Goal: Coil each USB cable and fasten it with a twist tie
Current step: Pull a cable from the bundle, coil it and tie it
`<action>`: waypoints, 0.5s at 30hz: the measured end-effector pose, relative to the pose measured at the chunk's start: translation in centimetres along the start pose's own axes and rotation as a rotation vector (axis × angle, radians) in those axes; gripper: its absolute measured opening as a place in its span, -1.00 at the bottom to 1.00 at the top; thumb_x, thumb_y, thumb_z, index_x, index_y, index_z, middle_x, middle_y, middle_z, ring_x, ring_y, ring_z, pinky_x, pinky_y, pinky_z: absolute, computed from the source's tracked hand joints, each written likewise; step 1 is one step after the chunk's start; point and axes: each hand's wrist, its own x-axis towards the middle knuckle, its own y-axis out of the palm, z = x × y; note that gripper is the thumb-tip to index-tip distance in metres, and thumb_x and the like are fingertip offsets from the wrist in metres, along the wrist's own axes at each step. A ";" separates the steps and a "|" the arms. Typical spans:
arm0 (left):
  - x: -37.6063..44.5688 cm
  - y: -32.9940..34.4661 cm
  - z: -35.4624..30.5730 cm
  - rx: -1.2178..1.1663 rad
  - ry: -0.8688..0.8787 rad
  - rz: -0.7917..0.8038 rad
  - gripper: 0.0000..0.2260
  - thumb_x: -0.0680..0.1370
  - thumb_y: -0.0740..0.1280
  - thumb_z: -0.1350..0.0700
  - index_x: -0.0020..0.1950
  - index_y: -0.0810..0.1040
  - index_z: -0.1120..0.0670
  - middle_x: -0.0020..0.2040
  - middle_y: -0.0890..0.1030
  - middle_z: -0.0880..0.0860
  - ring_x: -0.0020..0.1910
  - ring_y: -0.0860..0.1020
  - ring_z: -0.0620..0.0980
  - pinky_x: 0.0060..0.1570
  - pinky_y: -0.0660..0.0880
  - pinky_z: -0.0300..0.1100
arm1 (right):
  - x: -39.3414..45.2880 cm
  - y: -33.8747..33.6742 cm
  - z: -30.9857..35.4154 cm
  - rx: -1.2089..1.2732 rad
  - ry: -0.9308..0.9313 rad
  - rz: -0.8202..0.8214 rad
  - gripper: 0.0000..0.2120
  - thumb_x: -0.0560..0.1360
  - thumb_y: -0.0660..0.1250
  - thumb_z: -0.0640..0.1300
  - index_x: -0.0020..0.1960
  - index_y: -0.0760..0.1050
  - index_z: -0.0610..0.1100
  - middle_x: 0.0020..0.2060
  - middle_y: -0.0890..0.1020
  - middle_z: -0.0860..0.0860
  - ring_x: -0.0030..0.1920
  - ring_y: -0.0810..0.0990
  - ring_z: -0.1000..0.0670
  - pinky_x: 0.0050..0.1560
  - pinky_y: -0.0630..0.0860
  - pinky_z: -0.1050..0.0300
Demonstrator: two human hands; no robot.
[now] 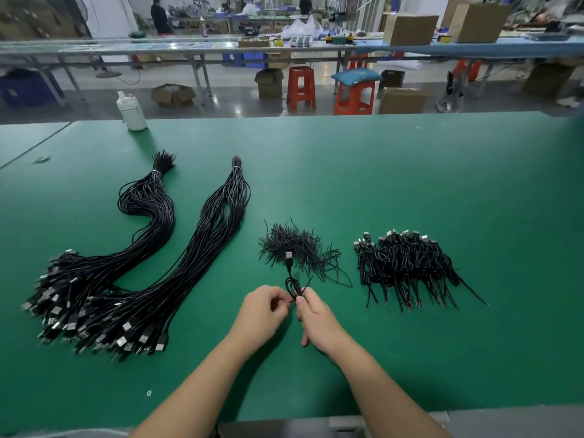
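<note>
Coiled USB cable [292, 286] pinched between left hand [264, 311] and right hand [316, 320], fingers curled; twist tie [306, 287] at coil; green table [410, 184] beneath.

A single wide-angle camera, worn on the person's head, looks forward and down across the green table [410, 184]. Both forearms enter from the bottom edge, close to the lens. The view reaches past the table's far edge to distant workbenches [189, 49]. Straight lines bow near the frame edges.
</note>
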 end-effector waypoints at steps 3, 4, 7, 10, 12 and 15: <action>-0.8 -0.2 -0.3 0.461 0.397 -0.209 -0.95 0.44 0.40 0.18 -0.15 0.55 0.07 -0.19 0.49 0.00 -0.19 0.51 0.03 -0.28 0.47 -0.14 | 0.2 0.1 0.3 0.063 0.045 0.012 -0.72 0.69 0.06 -0.03 -0.15 0.31 -0.09 -0.32 0.37 0.04 -0.54 0.39 0.08 -0.25 0.51 -0.14; -0.9 -0.4 -0.2 0.570 0.584 -0.238 -0.94 0.39 0.38 0.21 -0.18 0.53 0.08 -0.20 0.48 0.02 -0.19 0.48 0.05 -0.30 0.45 -0.13 | 0.2 0.0 0.4 0.093 0.054 0.032 -0.72 0.69 0.06 -0.03 -0.15 0.33 -0.10 -0.35 0.34 0.04 -0.54 0.36 0.09 -0.26 0.51 -0.16; -0.5 -1.5 -0.6 0.672 0.864 -0.181 -0.84 0.39 0.23 0.22 -0.11 0.57 0.09 -0.05 0.58 0.05 0.09 0.54 0.08 -0.04 0.51 -0.11 | 0.3 -0.4 0.6 0.188 0.069 0.123 -0.73 0.70 0.07 -0.03 -0.06 0.41 -0.14 -0.46 0.25 0.09 -0.52 0.26 0.13 -0.38 0.50 -0.03; 0.2 -2.1 -0.9 0.585 0.757 -0.072 -0.78 0.37 0.32 0.30 -0.04 0.57 0.09 0.02 0.63 0.00 0.10 0.59 0.03 0.13 0.50 -0.13 | 0.2 -0.6 0.7 0.223 0.062 0.166 -0.71 0.71 0.06 -0.01 0.07 0.45 -0.17 -0.50 0.24 0.14 -0.50 0.23 0.12 -0.44 0.48 0.07; 0.4 -2.0 -1.1 0.461 0.585 -0.034 -0.83 0.46 0.30 0.29 -0.05 0.53 0.04 -0.11 0.62 -0.09 -0.09 0.57 -0.01 0.03 0.39 -0.15 | 0.2 -0.5 0.6 0.206 0.059 0.154 -0.70 0.71 0.04 -0.02 0.04 0.45 -0.18 -0.47 0.26 0.12 -0.48 0.25 0.11 -0.39 0.49 0.03; 0.8 -1.7 -1.2 0.263 0.350 -0.049 -0.87 0.58 0.26 0.15 -0.11 0.49 -0.06 -0.27 0.60 -0.16 -0.22 0.53 -0.11 -0.01 0.36 -0.13 | -0.1 -0.1 0.3 0.101 0.035 0.079 -0.68 0.70 0.02 0.01 -0.05 0.44 -0.14 -0.36 0.33 0.05 -0.43 0.33 0.06 -0.36 0.50 0.01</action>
